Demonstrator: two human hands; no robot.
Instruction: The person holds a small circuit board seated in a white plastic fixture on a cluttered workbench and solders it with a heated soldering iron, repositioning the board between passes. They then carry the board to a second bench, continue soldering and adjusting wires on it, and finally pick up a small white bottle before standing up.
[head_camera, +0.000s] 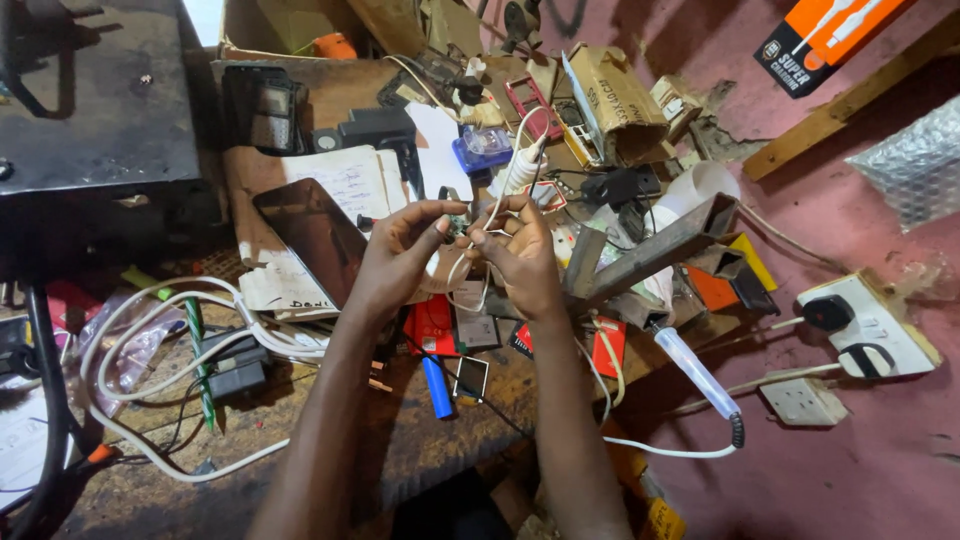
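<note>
Your left hand (400, 250) and right hand (515, 250) meet at the centre of the cluttered wooden bench (420, 450). Both pinch a small circuit board (457, 226) between closed fingertips, and a thin white wire (500, 195) runs up from it toward one o'clock. A dark phone (310, 240) lies at nine o'clock of your left hand, a soldering iron (690, 370) at four o'clock of your right.
</note>
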